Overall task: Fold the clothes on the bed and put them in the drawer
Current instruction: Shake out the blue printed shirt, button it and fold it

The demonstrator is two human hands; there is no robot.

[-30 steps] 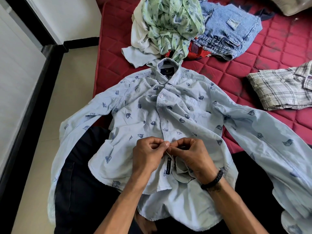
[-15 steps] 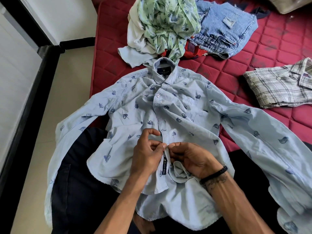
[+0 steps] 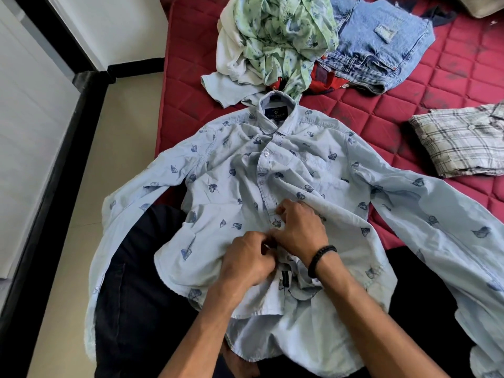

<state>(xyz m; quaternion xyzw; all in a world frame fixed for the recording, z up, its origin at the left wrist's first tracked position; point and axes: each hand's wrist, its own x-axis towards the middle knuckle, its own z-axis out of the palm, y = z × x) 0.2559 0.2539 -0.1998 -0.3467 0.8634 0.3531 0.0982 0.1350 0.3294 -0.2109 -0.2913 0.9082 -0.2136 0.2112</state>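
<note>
Red quilted mattress lying under heaped clothes, jeans, folded plaid shirt, I am seeing pale blue leaf-print shirt spreading front-up across it and my lap, left hand and right hand both pinching its button placket.

- The light blue shirt has its right sleeve cut off by the frame's right edge.
- Both hands cover the shirt's lower placket (the button there is hidden).
- The collar label's text is too small to read.
- The plaid shirt runs past the right edge.
</note>
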